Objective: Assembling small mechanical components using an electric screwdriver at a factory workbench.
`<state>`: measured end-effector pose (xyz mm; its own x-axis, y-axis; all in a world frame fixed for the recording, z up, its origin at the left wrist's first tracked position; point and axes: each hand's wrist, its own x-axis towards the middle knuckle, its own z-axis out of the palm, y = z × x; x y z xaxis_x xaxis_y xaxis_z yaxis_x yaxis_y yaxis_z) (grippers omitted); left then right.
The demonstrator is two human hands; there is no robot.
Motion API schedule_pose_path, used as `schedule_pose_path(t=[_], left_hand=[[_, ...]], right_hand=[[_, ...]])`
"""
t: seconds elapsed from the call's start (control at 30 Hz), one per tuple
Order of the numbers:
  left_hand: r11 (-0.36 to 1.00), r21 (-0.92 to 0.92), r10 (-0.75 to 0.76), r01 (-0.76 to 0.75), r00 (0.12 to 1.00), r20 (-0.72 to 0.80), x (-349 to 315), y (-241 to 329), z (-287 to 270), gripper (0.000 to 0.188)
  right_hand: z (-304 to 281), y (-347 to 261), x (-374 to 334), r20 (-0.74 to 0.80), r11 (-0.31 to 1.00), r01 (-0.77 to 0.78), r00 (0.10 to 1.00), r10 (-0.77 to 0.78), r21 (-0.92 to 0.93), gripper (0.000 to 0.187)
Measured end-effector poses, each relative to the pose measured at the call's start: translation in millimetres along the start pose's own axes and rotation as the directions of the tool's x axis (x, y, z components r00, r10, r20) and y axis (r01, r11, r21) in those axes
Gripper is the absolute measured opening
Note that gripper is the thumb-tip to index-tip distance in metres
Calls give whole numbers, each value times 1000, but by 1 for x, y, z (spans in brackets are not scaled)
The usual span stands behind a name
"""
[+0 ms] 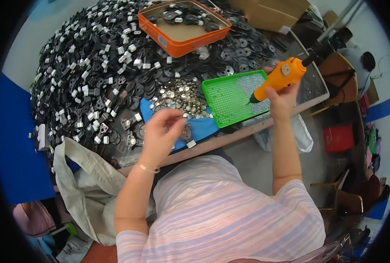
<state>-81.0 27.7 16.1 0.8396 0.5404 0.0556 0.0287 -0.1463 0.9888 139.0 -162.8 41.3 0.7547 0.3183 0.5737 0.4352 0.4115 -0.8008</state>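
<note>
My right hand (284, 98) is wrapped round an orange electric screwdriver (287, 72), whose dark tip points down over a green perforated tray (221, 120). Small silvery screws (249, 85) lie in that tray, heaped toward its right side. Over the table's front edge my left hand (162, 131) has loosely bent fingers, with the thumb apart from the index finger; nothing shows between them. Beside its thumb, on a blue sheet (206, 127), rests a black round part with a white tab (187, 133). Small round metal pieces (179, 96) are piled just beyond.
A large heap of black parts with white tabs (85, 74) covers the table's left and back. An orange box (181, 48) with more such parts stands on it. A pale sack (83, 175) hangs at the front left. A cardboard box (269, 15) is at the back.
</note>
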Motion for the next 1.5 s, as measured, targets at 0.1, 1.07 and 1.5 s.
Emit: schedule_pose_path(t=[0.1,1.07,1.5], left_hand=[[976,143,127,-162,966,226,29,10,49,20],[627,724,154,-288,957,247,59,19,-6,14],[508,841,200,-186,975,94,-21,-27,14,47]], right_hand=[[0,-10,13,99,986,-168,981,167,5,38],[-2,-21,-1,75,925,-246,969,234,288,42],[49,11,-26,76,951,-119,992,101,287,34]])
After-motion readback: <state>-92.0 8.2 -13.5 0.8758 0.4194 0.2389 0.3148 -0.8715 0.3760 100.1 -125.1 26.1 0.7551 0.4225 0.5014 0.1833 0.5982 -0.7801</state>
